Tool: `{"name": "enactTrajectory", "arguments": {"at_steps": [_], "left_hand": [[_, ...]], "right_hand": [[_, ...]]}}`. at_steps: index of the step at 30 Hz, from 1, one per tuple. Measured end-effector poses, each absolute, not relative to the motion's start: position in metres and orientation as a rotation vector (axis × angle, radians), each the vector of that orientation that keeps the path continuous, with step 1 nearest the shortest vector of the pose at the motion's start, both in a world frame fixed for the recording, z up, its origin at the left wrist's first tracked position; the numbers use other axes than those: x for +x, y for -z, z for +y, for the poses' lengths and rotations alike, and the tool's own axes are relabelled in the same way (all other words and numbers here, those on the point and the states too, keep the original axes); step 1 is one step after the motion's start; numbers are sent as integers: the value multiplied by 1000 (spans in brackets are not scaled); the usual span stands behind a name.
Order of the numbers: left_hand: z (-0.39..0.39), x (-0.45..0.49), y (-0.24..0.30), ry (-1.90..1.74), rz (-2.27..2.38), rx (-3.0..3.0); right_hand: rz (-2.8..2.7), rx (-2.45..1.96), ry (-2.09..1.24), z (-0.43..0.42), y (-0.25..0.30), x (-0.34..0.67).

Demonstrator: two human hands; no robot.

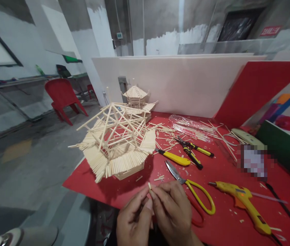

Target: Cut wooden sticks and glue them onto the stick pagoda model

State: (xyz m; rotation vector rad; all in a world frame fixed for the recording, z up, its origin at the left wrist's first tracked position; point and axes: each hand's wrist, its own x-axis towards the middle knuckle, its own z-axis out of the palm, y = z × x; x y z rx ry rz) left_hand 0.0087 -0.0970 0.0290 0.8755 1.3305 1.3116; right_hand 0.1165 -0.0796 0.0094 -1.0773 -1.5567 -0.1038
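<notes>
My left hand (134, 215) and my right hand (172, 208) meet at the front edge of the red table, fingers pinched together. Between their fingertips a short piece of wooden stick (149, 185) shows its pale end; the rest of it is hidden. Just beyond stands a pavilion model (127, 160) built of thin wooden sticks, with an open roof frame above slatted lower eaves. Scissors (198, 196) with one yellow and one red handle lie right beside my right hand. Farther right rests a yellow hot glue gun (245, 201) with a glue stick in its back.
A yellow utility knife (175, 158) and yellow-black pliers (192, 152) lie behind the scissors. Loose sticks (164, 131) and a plastic bag of sticks (193, 128) are farther back. A smaller stick model (134, 94) stands before a white board (173, 85). A red chair (63, 94) is at left.
</notes>
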Motion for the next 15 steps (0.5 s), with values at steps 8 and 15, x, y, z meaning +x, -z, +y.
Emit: {"name": "enactTrajectory", "arguments": {"at_steps": [8, 15], "left_hand": [[-96, 11, -28, -1356, 1290, 946], [-102, -17, -14, -1577, 1398, 940]], "right_hand": [[-1545, -1038, 52, -75, -21, 116], [-1730, -932, 122, -62, -46, 99]]}}
